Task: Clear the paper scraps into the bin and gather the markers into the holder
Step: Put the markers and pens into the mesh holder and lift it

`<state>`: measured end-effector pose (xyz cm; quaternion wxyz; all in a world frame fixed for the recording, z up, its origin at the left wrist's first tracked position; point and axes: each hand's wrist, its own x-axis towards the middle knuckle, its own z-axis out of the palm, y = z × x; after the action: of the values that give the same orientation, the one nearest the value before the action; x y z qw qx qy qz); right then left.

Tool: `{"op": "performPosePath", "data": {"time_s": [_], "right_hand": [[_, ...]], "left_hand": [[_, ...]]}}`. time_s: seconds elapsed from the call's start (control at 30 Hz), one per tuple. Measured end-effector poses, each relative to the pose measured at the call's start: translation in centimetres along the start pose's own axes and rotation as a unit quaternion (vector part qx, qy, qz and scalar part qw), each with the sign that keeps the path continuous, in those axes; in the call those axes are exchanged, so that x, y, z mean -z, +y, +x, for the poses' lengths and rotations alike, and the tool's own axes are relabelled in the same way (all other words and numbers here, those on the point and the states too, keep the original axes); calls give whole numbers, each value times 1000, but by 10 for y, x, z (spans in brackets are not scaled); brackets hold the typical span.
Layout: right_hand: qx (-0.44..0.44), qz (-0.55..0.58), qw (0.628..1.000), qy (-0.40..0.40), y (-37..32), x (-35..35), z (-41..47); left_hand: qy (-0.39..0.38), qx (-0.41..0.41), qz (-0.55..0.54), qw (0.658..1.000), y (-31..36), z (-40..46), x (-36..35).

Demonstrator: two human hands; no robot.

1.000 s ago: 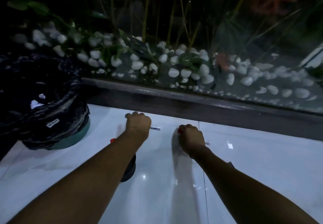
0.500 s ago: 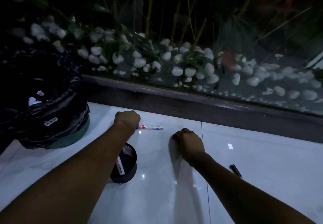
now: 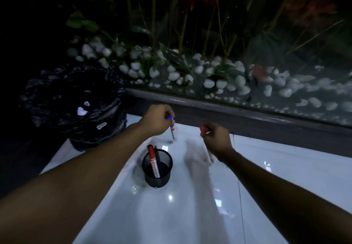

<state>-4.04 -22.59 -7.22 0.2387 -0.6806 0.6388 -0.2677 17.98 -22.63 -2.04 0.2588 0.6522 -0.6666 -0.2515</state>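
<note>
My left hand [image 3: 156, 119] is closed around a blue-capped marker [image 3: 172, 127] that hangs tip down above the white floor, just beyond the holder. My right hand [image 3: 218, 139] grips a red-capped marker [image 3: 202, 129], lifted off the floor to the right of the holder. The black mesh holder [image 3: 159, 175] stands upright between my forearms and contains a red marker [image 3: 153, 160] and a dark one. The bin [image 3: 76, 108], lined with a black bag, sits at the left with white paper scraps [image 3: 82, 111] inside.
A dark ledge [image 3: 247, 116] runs across behind my hands, with glass, white pebbles and plants beyond it. Glossy white floor tiles [image 3: 285, 167] spread to the right and toward me. The scene is dim.
Both hands have lifted their markers off the floor and risen. The blue-capped marker swung from lying flat to hanging tip down. The view shifted, so the black marker at right is out of sight.
</note>
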Motion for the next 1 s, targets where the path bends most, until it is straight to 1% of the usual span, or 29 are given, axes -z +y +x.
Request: {"op": "performPosePath", "data": {"time_s": [0.1,0.2,0.23,0.3,0.37,0.43,0.6,0.73,0.87,1.0], "right_hand": [[14,124,992,9,-40,7,-2],[22,262,965,4,-76,12,-5],[22,293,956,-4,-85,13,-7],[39,328,943,-26,-102,13,-17],[70,317,945,-41,-114,12,-28],[87,272,957,-55,-120,7,-40],[79,161,980,-87,-115,-6,-57],[58,131,982,-123,-107,-15,-68],[63,98,981,-154,-97,-21,-76],[75,42,982,-166,-92,-28,-78]], "left_hand": [[44,-5,-35,998,8,-20,27],[73,10,-135,988,14,-36,52],[85,13,-158,984,15,-40,58],[106,14,-167,980,16,-52,68],[116,14,-140,983,16,-64,71],[113,13,-91,989,15,-76,69],[84,29,-11,996,1,-99,51],[57,47,34,997,-13,-106,41],[27,70,37,996,-17,-112,32],[33,94,30,995,-23,-111,22]]}}
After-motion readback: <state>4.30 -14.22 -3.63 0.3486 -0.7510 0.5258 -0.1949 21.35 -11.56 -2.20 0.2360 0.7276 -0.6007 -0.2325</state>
